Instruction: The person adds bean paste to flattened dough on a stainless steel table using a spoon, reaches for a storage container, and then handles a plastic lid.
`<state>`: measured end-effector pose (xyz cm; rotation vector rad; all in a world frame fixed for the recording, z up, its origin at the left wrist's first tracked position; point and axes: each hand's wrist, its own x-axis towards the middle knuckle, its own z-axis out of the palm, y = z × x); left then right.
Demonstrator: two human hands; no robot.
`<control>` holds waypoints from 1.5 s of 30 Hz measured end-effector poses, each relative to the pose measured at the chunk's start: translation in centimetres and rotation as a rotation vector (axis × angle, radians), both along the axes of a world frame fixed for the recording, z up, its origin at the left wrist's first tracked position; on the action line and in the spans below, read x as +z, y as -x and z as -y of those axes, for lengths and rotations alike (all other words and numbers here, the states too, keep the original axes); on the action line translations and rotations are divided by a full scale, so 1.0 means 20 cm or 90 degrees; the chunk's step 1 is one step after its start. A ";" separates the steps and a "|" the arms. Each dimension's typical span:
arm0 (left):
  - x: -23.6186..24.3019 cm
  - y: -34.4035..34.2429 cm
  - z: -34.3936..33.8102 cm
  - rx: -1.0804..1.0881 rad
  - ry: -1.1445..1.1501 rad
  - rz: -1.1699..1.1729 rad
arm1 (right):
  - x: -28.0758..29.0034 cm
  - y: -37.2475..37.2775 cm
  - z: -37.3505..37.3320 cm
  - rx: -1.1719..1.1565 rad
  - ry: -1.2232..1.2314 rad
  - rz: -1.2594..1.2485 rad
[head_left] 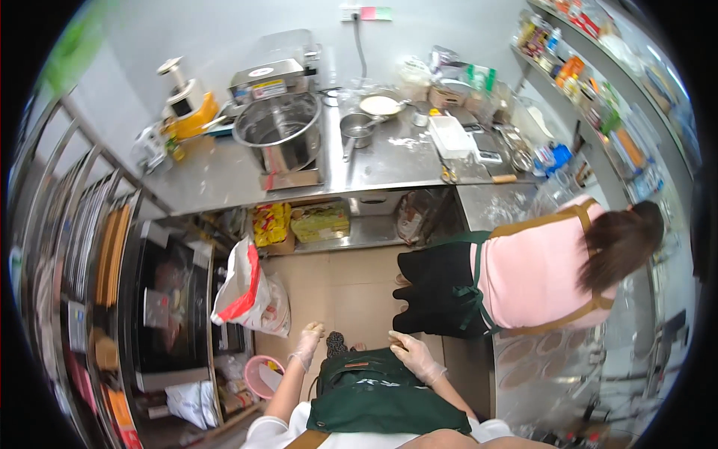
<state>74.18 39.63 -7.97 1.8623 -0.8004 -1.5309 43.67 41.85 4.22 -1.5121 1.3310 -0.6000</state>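
Both my hands wear thin clear gloves and hover in front of my dark green apron (pixel 374 382). My left hand (pixel 308 344) is loosely closed, with nothing visible in it. Close by on its left stands an opened white and red flour-type sack (pixel 258 295) on the floor. My right hand (pixel 417 357) is over the apron's upper edge. Its fingers are half bent, a little apart, and I see nothing held in them. Neither hand touches the worktop.
Ahead, a steel worktop (pixel 351 168) carries a large steel mixing bowl (pixel 278 135), a saucepan (pixel 359 131) and a white tray (pixel 449 137). A person in pink (pixel 538 273) bends over the right counter. Left are a tray rack (pixel 90 224), an oven (pixel 172 299) and a pink bin (pixel 262 376).
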 end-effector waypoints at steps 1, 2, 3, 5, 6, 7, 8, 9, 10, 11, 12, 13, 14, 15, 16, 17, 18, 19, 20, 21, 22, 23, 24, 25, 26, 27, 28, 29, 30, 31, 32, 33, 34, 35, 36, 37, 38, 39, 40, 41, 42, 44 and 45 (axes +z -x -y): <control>-0.02 -0.06 0.04 0.039 -0.001 -0.039 | 0.01 -0.02 0.04 -0.025 -0.003 -0.003; -0.04 -0.09 0.10 0.079 -0.001 -0.078 | 0.01 -0.04 0.09 0.000 -0.007 -0.012; -0.06 -0.10 0.15 0.127 -0.016 -0.098 | 0.02 -0.05 0.13 0.024 -0.010 -0.020; -0.06 -0.07 0.27 0.120 -0.017 -0.110 | 0.01 -0.06 0.22 -0.005 -0.003 -0.004; -0.06 -0.04 0.33 0.134 -0.017 -0.124 | 0.01 -0.06 0.26 -0.013 0.005 0.011; 0.01 0.04 0.41 0.103 -0.012 -0.138 | 0.02 -0.06 0.31 -0.046 -0.019 0.036; 0.04 0.08 0.48 0.052 -0.012 -0.134 | 0.02 -0.07 0.37 -0.064 -0.003 0.025; 0.10 0.15 0.55 -0.003 0.005 -0.154 | 0.03 -0.07 0.44 -0.082 -0.007 0.027; 0.16 0.19 0.61 -0.050 0.024 -0.174 | 0.04 -0.06 0.51 -0.091 -0.009 0.029; 0.15 0.21 0.68 -0.064 0.026 -0.169 | 0.05 -0.07 0.58 -0.105 0.014 0.049; 0.15 0.22 0.74 -0.111 0.035 -0.174 | 0.04 -0.08 0.64 -0.117 0.018 0.055; 0.15 0.24 0.81 -0.159 0.044 -0.182 | 0.02 -0.08 0.70 -0.117 0.021 0.083; 0.16 0.25 0.90 -0.171 0.046 -0.179 | 0.00 -0.07 0.77 -0.117 0.024 0.112; 0.16 0.27 0.98 -0.195 0.049 -0.174 | -0.02 -0.05 0.85 -0.129 0.024 0.145; 0.18 0.28 1.07 -0.223 0.048 -0.168 | -0.02 -0.05 0.92 -0.145 0.028 0.148; 0.21 0.30 1.16 -0.241 0.047 -0.167 | -0.02 -0.04 0.99 -0.151 0.044 0.147; 0.23 0.31 1.24 -0.245 0.055 -0.155 | -0.01 -0.02 1.06 -0.158 0.061 0.145; 0.27 0.33 1.32 -0.253 0.062 -0.144 | 0.01 -0.01 1.13 -0.171 0.073 0.117; 0.29 0.35 1.39 -0.278 0.058 -0.150 | 0.02 0.00 1.19 -0.196 0.074 0.112; 0.31 0.35 1.47 -0.269 0.067 -0.132 | 0.04 0.00 1.25 -0.196 0.078 0.097; 0.31 0.35 1.53 -0.256 0.079 -0.115 | 0.06 0.01 1.31 -0.191 0.083 0.080; 0.30 0.35 1.61 -0.281 0.078 -0.124 | 0.05 0.00 1.37 -0.209 0.074 0.130; 0.26 0.35 1.68 -0.275 0.047 -0.139 | 0.05 0.02 1.43 -0.206 0.094 0.101; 0.24 0.35 1.76 -0.266 0.017 -0.149 | 0.06 0.03 1.49 -0.213 0.081 0.091; 0.23 0.38 1.83 -0.275 0.007 -0.140 | 0.06 0.04 1.55 -0.221 0.066 0.081; 0.21 0.42 1.93 -0.283 -0.020 -0.166 | 0.02 0.06 1.61 -0.252 0.071 0.071; 0.21 0.45 2.02 -0.289 -0.051 -0.189 | 0.00 0.09 1.66 -0.276 0.069 0.068; 0.22 0.48 2.11 -0.303 -0.047 -0.212 | 0.00 0.10 1.72 -0.301 0.100 0.063; 0.22 0.52 2.21 -0.316 -0.044 -0.236 | 0.01 0.12 1.76 -0.325 0.130 0.056; 0.20 0.54 2.33 -0.337 -0.049 -0.262 | 0.03 0.14 1.82 -0.350 0.149 0.045; 0.34 0.64 2.41 -0.330 -0.053 -0.227 | 0.05 0.19 1.86 -0.390 0.145 0.037; 0.39 0.71 2.50 -0.341 -0.019 -0.225 | 0.06 0.23 1.90 -0.437 0.151 0.059; 0.43 0.75 2.60 -0.342 0.020 -0.224 | 0.09 0.27 1.95 -0.473 0.161 0.082; 0.48 0.80 2.69 -0.356 0.045 -0.209 | 0.15 0.32 1.98 -0.509 0.166 0.064; 0.53 0.86 2.76 -0.375 0.072 -0.203 | 0.19 0.40 2.02 -0.523 0.179 0.023; 0.59 0.91 2.82 -0.393 0.088 -0.225 | 0.22 0.46 2.06 -0.576 0.170 0.043; 0.62 0.95 2.88 -0.407 0.104 -0.250 | 0.29 0.52 2.12 -0.626 0.162 0.063; 0.61 0.98 2.95 -0.432 0.109 -0.256 | 0.37 0.57 2.16 -0.677 0.169 0.052; 0.62 1.01 3.00 -0.437 0.106 -0.259 | 0.47 0.62 2.22 -0.722 0.173 0.042; 0.63 1.05 3.04 -0.460 0.108 -0.279 | 0.50 0.69 2.26 -0.747 0.218 0.044; 0.64 1.09 3.07 -0.481 0.108 -0.298 | 0.53 0.76 2.29 -0.771 0.262 0.046; 0.64 1.18 3.09 -0.490 0.096 -0.309 | 0.65 0.84 2.37 -0.808 0.307 0.085; 0.67 1.20 3.09 -0.496 0.096 -0.308 | 0.69 0.86 2.42 -0.833 0.355 0.135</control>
